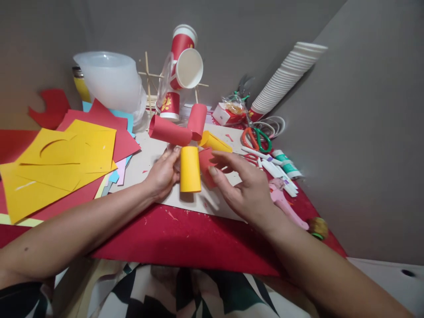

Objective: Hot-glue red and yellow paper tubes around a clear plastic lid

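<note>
Several rolled paper tubes fan out from a common centre above the board. A yellow tube [190, 170] points down toward me, and a red tube [170, 130] points left. Another red tube [198, 121] points up, while a second yellow tube [215, 141] lies to the right. My left hand [164, 173] is closed at the centre of this cluster; its fingertips are partly hidden behind the lower yellow tube. With thumb and fingers curled, my right hand [247, 187] grips the lower right red tube [207, 167].
Yellow paper sheets [66, 154] and red sheets pile up at left, near a translucent plastic tub [109, 84]. Behind stand paper cups [189, 68] with sticks. At right are stacked cups [285, 79], scissors [256, 139], white markers [280, 176] and a pink glue gun [288, 207].
</note>
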Available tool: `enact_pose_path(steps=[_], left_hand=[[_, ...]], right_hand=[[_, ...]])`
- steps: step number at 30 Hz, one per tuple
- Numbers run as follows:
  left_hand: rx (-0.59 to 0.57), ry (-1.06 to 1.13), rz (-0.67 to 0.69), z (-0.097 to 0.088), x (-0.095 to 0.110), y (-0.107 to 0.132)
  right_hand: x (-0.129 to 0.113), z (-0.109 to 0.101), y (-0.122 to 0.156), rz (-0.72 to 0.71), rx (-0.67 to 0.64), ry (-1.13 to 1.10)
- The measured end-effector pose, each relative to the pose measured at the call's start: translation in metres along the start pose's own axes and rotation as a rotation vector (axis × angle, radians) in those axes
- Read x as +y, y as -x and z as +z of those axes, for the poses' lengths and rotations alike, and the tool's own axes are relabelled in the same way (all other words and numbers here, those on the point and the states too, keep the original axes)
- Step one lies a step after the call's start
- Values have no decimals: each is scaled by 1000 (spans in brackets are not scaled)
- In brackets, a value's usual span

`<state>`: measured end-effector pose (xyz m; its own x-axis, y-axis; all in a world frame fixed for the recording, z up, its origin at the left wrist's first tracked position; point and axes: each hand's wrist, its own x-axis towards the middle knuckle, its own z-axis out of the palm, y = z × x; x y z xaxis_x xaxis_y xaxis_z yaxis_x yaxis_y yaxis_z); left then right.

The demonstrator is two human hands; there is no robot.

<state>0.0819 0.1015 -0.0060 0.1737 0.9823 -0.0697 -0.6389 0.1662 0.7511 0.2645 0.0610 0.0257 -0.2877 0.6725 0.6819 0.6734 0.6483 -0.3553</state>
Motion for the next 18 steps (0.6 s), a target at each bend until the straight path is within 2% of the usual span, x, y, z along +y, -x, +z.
enact_pose_path(steps=[4, 9, 12, 18], left_hand=[[5, -126, 41, -1, -2, 2], [9, -364, 228, -10, -6, 0], [7, -540, 283, -13, -6, 3], [-16, -821, 274, -5, 2, 16]], right_hand=[[-4, 6, 4, 172, -96, -147], [-10, 17, 7, 354, -212, -271], [-13, 23, 7, 405, -250, -333], [-12, 35, 7, 467, -232, -450]])
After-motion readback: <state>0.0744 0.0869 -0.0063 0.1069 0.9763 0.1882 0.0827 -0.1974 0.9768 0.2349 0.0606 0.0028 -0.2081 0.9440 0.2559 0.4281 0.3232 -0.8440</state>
